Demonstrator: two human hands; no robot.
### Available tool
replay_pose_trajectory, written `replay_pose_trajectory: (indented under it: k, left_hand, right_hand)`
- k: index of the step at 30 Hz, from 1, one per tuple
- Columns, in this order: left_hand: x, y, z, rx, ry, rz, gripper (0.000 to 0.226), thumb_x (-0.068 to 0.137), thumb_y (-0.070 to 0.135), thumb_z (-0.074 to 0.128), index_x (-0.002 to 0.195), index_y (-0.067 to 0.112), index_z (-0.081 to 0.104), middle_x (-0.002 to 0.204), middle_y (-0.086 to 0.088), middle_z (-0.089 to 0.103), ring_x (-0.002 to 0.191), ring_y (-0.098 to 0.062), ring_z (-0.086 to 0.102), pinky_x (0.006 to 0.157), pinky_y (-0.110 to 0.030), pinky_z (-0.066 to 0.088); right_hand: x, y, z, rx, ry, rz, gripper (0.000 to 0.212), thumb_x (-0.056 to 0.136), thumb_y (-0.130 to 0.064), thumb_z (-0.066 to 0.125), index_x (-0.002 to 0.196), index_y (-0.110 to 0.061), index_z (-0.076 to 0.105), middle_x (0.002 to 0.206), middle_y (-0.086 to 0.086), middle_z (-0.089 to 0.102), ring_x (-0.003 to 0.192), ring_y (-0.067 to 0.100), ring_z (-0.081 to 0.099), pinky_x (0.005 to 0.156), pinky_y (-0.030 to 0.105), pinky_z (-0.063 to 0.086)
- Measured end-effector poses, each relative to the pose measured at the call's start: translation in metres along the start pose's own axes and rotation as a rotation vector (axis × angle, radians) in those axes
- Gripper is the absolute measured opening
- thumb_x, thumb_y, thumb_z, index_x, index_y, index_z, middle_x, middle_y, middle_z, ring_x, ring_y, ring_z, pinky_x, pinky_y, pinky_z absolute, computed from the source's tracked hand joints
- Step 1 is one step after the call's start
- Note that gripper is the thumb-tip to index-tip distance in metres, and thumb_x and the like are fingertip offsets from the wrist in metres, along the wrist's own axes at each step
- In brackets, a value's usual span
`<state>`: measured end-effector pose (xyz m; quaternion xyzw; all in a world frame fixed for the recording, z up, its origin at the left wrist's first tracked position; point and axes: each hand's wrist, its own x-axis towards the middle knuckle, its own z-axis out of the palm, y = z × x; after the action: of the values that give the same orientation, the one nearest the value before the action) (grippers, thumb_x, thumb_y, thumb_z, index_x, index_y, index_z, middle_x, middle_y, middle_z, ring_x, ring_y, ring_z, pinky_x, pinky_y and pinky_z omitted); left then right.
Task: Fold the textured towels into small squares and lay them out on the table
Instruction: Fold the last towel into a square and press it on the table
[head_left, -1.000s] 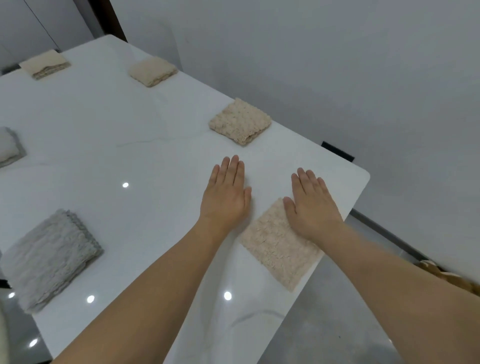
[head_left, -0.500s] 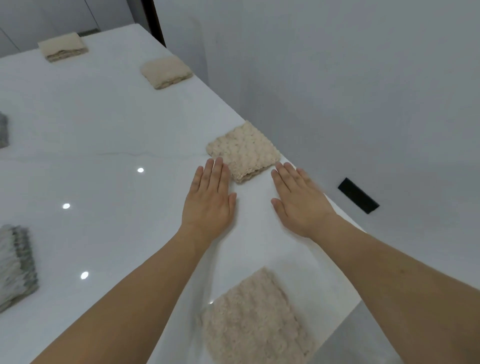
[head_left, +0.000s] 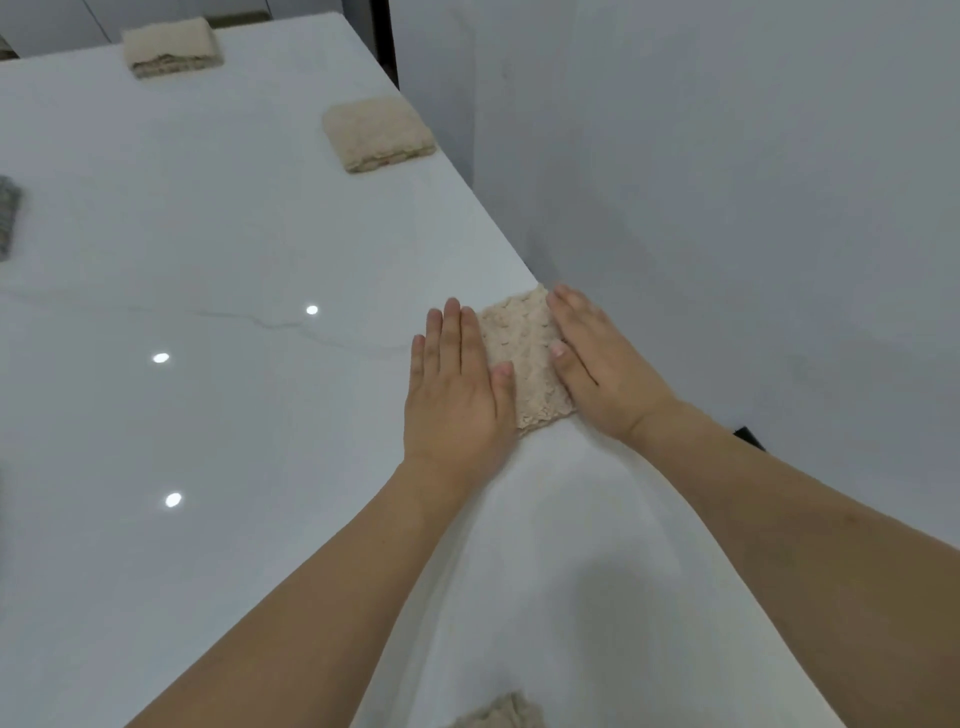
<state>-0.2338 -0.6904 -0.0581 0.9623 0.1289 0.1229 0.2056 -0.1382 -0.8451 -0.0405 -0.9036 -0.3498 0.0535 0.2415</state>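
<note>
Both hands have advanced from bare table (head_left: 218, 426) onto the beige folded towel (head_left: 522, 358). Left hand (head_left: 457, 384) lies flat on its left edge, right hand (head_left: 597, 364) flat on its right edge; fingers straight, pressed together. Towel sits between the thumbs, at the table's right edge.

Four nubbly beige folded terry towels (head_left: 522, 358) and a grey knitted one (head_left: 8, 213) dot the glossy white faintly grey-veined stone table (head_left: 218, 270).
</note>
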Motion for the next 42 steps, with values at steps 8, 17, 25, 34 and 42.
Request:
replay_pose_trajectory:
  k: [8, 17, 25, 34, 42]
  left_hand:
    - [0.006, -0.002, 0.020, 0.097, -0.112, -0.064, 0.074, 0.096, 0.047, 0.002, 0.157, 0.005, 0.008, 0.166, -0.010, 0.004, 0.153, -0.023, -0.004, 0.122, -0.035, -0.007]
    - [0.005, 0.009, 0.004, -0.669, 0.016, -0.329, 0.054, 0.108, 0.034, 0.024, 0.157, 0.019, 0.010, 0.165, 0.011, 0.002, 0.149, 0.001, -0.005, 0.121, -0.021, -0.003]
    - [0.009, 0.019, 0.006, -0.832, 0.120, -0.370, 0.050, 0.108, 0.030, 0.028, 0.156, 0.020, 0.018, 0.164, 0.011, 0.012, 0.148, 0.004, 0.006, 0.121, -0.019, 0.006]
    - [0.011, 0.022, 0.015, -0.732, 0.133, -0.345, 0.055, 0.106, 0.037, 0.023, 0.157, 0.017, 0.016, 0.164, 0.008, 0.011, 0.149, 0.001, 0.002, 0.119, -0.015, 0.003]
    - [0.015, 0.008, 0.007, -0.605, 0.000, -0.275, 0.054, 0.107, 0.037, 0.023, 0.156, 0.014, 0.022, 0.164, 0.006, 0.016, 0.150, -0.002, 0.004, 0.118, -0.015, 0.001]
  right_hand:
    - [0.011, 0.021, 0.014, -0.077, -0.158, -0.054, 0.057, 0.105, -0.035, 0.020, 0.154, -0.010, 0.009, 0.162, 0.000, -0.001, 0.148, 0.006, -0.005, 0.121, 0.031, 0.000]
    - [0.021, 0.011, 0.005, 0.720, 0.058, 0.168, 0.047, 0.105, -0.027, 0.034, 0.150, -0.017, 0.030, 0.155, -0.014, 0.026, 0.139, -0.011, 0.021, 0.111, 0.006, 0.016]
    - [0.029, 0.010, 0.016, 0.791, -0.019, 0.123, 0.055, 0.098, -0.036, 0.033, 0.149, -0.016, 0.029, 0.156, -0.008, 0.027, 0.141, -0.006, 0.023, 0.116, 0.016, 0.018]
    - [0.029, 0.015, 0.022, 0.704, 0.017, 0.078, 0.052, 0.099, -0.034, 0.031, 0.148, -0.015, 0.032, 0.156, -0.006, 0.028, 0.142, -0.002, 0.023, 0.120, 0.030, 0.018]
    - [0.013, 0.007, 0.019, 0.534, 0.234, 0.227, 0.051, 0.102, -0.031, 0.028, 0.148, -0.011, 0.034, 0.156, -0.002, 0.030, 0.143, 0.003, 0.022, 0.116, 0.014, 0.014]
